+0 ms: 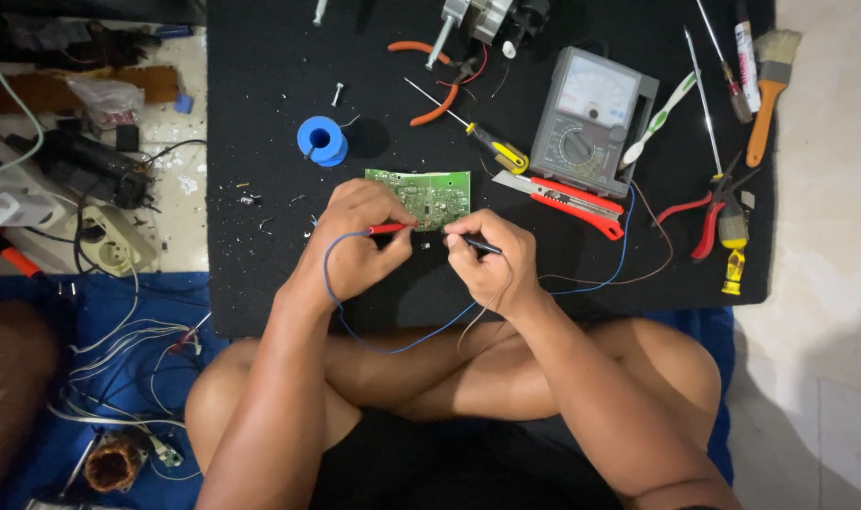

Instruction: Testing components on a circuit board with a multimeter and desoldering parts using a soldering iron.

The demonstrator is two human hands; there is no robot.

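Two hands | left hand (355,236) grip clamped on red probe (388,229) | right hand (492,260) grip clamped on black probe (479,246) | circuit board (426,194) just beyond both

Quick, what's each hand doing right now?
Left hand: closed, holding the red probe against the green circuit board.
Right hand: closed, holding the black probe by the board's edge.

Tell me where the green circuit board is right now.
In the head view, the green circuit board lies on the black mat, just beyond both hands, below the blue solder spool and left of the grey multimeter.
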